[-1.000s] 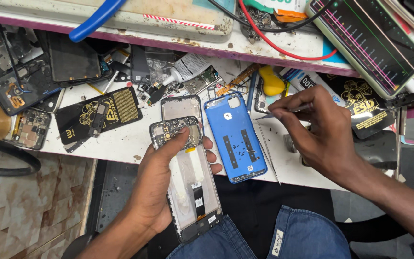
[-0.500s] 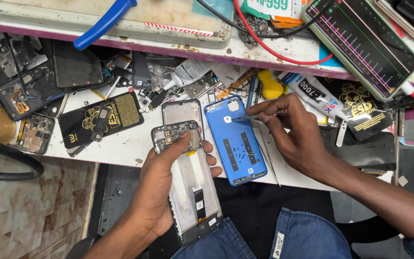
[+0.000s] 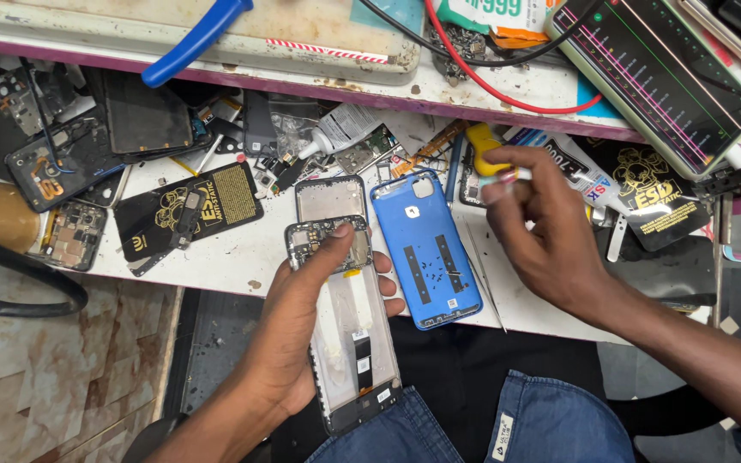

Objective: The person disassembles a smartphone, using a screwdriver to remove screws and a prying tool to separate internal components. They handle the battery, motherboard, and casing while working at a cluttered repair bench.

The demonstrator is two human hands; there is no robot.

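My left hand [image 3: 298,330] holds an opened phone [image 3: 355,343] over my lap, its bare frame facing up and my thumb pressing on the circuit board at its top end. A blue phone back cover [image 3: 426,249] lies inside-up on the white bench just to its right. My right hand [image 3: 551,236] is past the cover's top right corner, with fingertips pinched on a yellow-handled tool [image 3: 484,141] lying among the clutter. A thin metal pick [image 3: 484,279] lies on the bench beside the cover.
A spare grey phone panel [image 3: 329,199], black anti-static mats [image 3: 189,213], a glue tube [image 3: 336,133], loose boards and dismantled phones [image 3: 62,159] crowd the bench. A raised shelf holds a striped screen [image 3: 658,73], a red cable [image 3: 482,81] and a blue handle [image 3: 195,39]. A black cable [image 3: 19,283] loops at left.
My right hand has left the blue cover, where it worked with a thin tool, and moved up and right to the yellow-handled tool. The left hand keeps its hold on the phone.
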